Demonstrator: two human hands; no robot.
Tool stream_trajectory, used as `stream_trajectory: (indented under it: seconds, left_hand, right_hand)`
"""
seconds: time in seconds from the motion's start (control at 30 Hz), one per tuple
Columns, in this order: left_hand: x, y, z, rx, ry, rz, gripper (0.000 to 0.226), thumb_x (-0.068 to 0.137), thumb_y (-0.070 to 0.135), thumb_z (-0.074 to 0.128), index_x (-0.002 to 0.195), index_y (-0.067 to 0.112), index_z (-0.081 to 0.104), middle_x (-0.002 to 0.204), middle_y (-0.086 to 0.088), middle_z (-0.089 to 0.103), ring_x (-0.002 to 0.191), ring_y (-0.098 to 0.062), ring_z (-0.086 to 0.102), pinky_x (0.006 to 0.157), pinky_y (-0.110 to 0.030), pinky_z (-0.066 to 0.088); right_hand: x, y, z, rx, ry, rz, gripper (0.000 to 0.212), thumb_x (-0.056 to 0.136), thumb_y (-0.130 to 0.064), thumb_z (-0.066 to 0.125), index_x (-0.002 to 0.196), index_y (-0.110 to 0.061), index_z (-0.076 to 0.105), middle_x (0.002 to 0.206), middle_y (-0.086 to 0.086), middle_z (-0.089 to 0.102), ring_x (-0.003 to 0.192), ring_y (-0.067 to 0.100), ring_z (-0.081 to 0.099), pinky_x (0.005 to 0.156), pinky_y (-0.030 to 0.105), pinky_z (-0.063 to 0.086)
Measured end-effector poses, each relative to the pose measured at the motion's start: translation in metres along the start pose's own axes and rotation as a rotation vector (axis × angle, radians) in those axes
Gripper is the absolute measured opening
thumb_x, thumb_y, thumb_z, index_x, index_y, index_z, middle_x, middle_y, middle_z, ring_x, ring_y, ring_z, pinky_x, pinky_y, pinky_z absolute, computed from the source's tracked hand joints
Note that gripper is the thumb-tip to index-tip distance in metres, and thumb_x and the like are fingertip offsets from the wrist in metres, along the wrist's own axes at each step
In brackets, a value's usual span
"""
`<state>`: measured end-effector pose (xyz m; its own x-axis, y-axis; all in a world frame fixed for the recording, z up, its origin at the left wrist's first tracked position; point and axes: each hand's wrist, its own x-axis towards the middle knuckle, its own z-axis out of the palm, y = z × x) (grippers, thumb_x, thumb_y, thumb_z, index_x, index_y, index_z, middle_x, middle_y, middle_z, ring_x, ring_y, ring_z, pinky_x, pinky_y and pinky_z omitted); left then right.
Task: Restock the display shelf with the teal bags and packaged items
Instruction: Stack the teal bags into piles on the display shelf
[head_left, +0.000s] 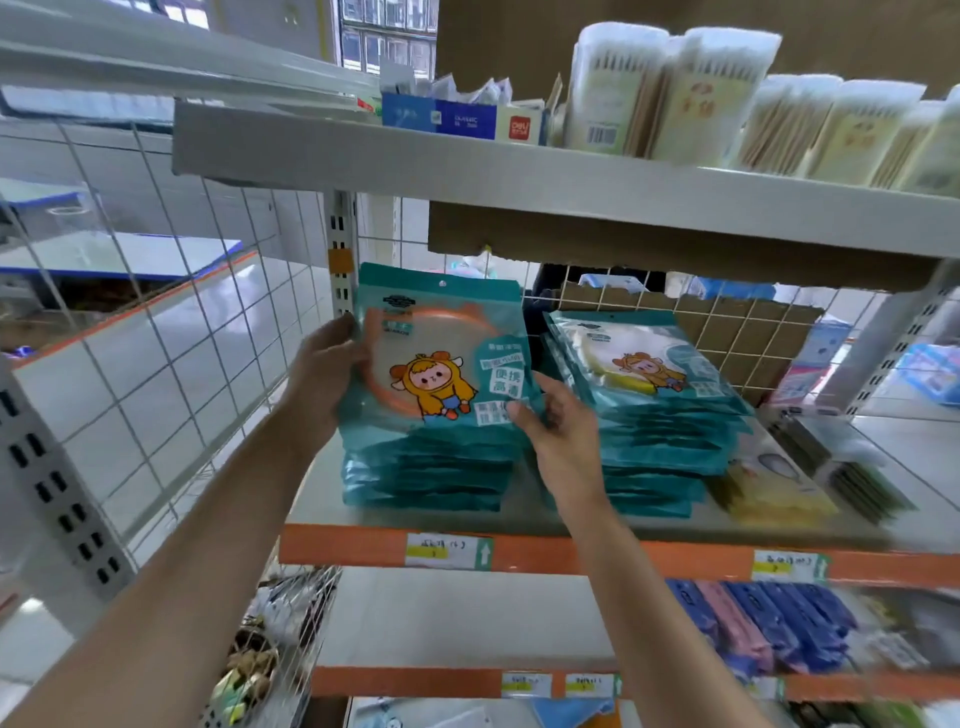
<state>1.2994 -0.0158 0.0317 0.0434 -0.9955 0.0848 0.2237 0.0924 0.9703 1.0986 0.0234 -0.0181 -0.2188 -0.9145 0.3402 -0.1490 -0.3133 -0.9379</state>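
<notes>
The shelf lip (571, 556) is bright orange, and its price tags (449, 552) are white with a yellow bar and a teal arrow. Just above the lip, the tilted teal bag (441, 358) shows an orange ring, a cartoon figure in a yellow-orange hood and white label patches. The left stack (431, 467) and right stack (654, 431) behind the lip are the same teal. Toward the lip's right end lies a pale yellow packet (774, 493). Below the lip, packs (753, 623) run dark blue and pink. High above it, swab packs (675, 93) are white-tipped over tan sticks.
</notes>
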Motion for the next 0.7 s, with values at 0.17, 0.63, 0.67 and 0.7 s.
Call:
stream_trajectory:
  seconds: [0.17, 0.63, 0.67, 0.7]
  left_hand:
    - [0.045, -0.001, -0.005, -0.01, -0.028, -0.084, 0.033, 0.086, -0.013, 0.037, 0.093, 0.009, 0.06, 0.088, -0.008, 0.065, 0.08, -0.025, 0.066, 0.058, -0.033, 0.059]
    - [0.081, -0.033, -0.002, 0.472, -0.084, -0.213, 0.063, 0.088, 0.0, 0.054, 0.144, 0.016, 0.03, 0.143, -0.016, 0.036, 0.09, -0.027, 0.061, 0.074, -0.033, 0.055]
    - [0.079, -0.035, -0.002, 0.492, -0.087, -0.216, 0.062, 0.089, 0.003, 0.053, 0.145, 0.018, 0.03, 0.143, -0.015, 0.036, 0.081, -0.022, 0.06, 0.064, -0.027, 0.054]
    - [0.077, -0.037, -0.002, 0.479, -0.096, -0.226, 0.06, 0.091, 0.005, 0.051, 0.145, 0.02, 0.029, 0.139, -0.014, 0.04, 0.074, -0.018, 0.058, 0.055, -0.021, 0.051]
  right_hand:
    - [0.025, 0.007, 0.016, -0.074, 0.096, 0.074, 0.041, 0.087, -0.01, 0.064, 0.127, -0.007, 0.055, 0.103, -0.001, 0.066, 0.096, 0.012, 0.061, 0.095, 0.034, 0.049]
    - [0.044, 0.029, 0.021, -0.088, 0.123, 0.245, 0.044, 0.087, -0.02, 0.065, 0.129, -0.015, 0.054, 0.132, 0.006, 0.054, 0.122, 0.02, 0.05, 0.105, 0.042, 0.041]
    - [0.043, 0.03, 0.02, -0.073, 0.122, 0.261, 0.044, 0.087, -0.021, 0.065, 0.129, -0.017, 0.054, 0.133, 0.006, 0.053, 0.122, 0.02, 0.05, 0.104, 0.043, 0.042]
    - [0.043, 0.032, 0.02, -0.057, 0.121, 0.275, 0.043, 0.086, -0.022, 0.066, 0.128, -0.019, 0.054, 0.133, 0.005, 0.053, 0.122, 0.021, 0.05, 0.104, 0.043, 0.042]
